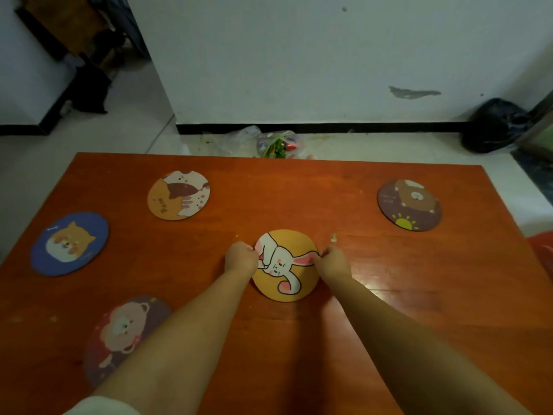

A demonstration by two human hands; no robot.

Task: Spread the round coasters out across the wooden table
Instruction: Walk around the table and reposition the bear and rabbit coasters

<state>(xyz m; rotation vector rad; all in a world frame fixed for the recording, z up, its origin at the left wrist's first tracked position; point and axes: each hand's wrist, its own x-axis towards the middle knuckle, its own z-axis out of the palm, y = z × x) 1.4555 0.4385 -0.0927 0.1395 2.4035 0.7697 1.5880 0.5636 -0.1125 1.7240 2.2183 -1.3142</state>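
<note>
Several round coasters lie on the wooden table point(389, 295). An orange rabbit coaster point(285, 265) sits at the centre, pinched at its left edge by my left hand point(241, 256) and at its right edge by my right hand point(332, 260). A tan cat coaster point(178, 194) lies at the back left. A blue dog coaster point(69, 244) rests near the left edge. A purple bear coaster point(122, 333) lies front left, partly under my left forearm. A dark brown bear coaster with a sun point(409, 205) sits at the back right.
A small pale scrap point(333, 237) lies on the table just behind my right hand. Beyond the far edge, plastic bags with vegetables point(275, 143) sit on the floor by the white wall. A black bag point(493, 125) stands at the right.
</note>
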